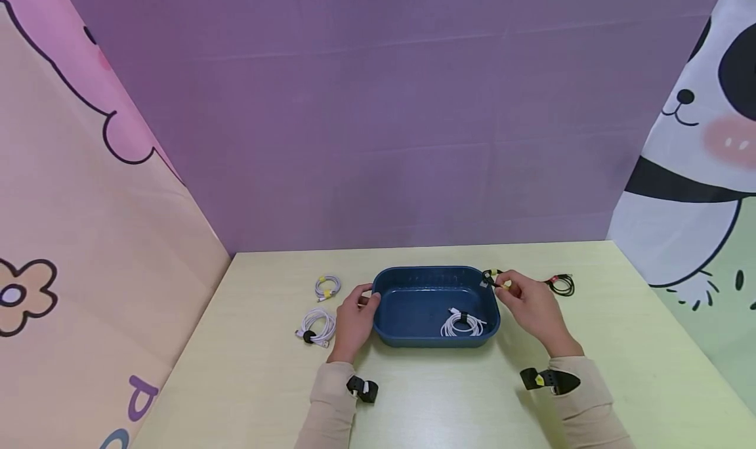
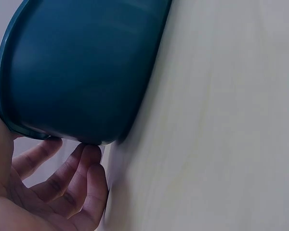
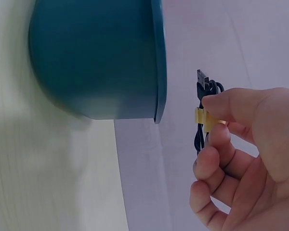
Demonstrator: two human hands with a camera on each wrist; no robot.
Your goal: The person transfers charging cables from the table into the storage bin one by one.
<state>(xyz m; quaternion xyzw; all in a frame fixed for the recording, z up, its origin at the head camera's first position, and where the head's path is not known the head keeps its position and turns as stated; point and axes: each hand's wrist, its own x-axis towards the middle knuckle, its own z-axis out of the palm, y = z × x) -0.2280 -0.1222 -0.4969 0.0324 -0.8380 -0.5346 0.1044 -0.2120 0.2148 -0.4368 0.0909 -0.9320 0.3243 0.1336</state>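
- The person's right hand [image 1: 534, 308] pinched a coiled black USB cable [image 3: 201, 137] between thumb and fingertips, at the yellow tie [image 3: 198, 115] that bound it.
- That cable was in the air, by the far right corner of a blue plastic bin [image 1: 413, 301] and a little above its rim, with its metal plug sticking up.
- The left hand [image 1: 354, 321] gripped the bin's left end, thumb at the rim and fingertips against the outer wall. The two hands were well apart, one at each end.
- Inside the bin, towards the near right corner, I could see a coiled white cable [image 1: 472, 327] with a dark tie around it.
- On the pale wooden table [image 1: 449, 396], just left of the left hand, lay another white coil [image 1: 329, 325] with a black strap; behind it was a smaller pale coil [image 1: 338, 286] with yellow bands.
- Beyond the right hand, to its right, lay a black coil with a red band [image 1: 568, 285].
- A purple backdrop [image 1: 378, 121] hung behind the table, and a panda print [image 1: 697, 127] showed on the right.
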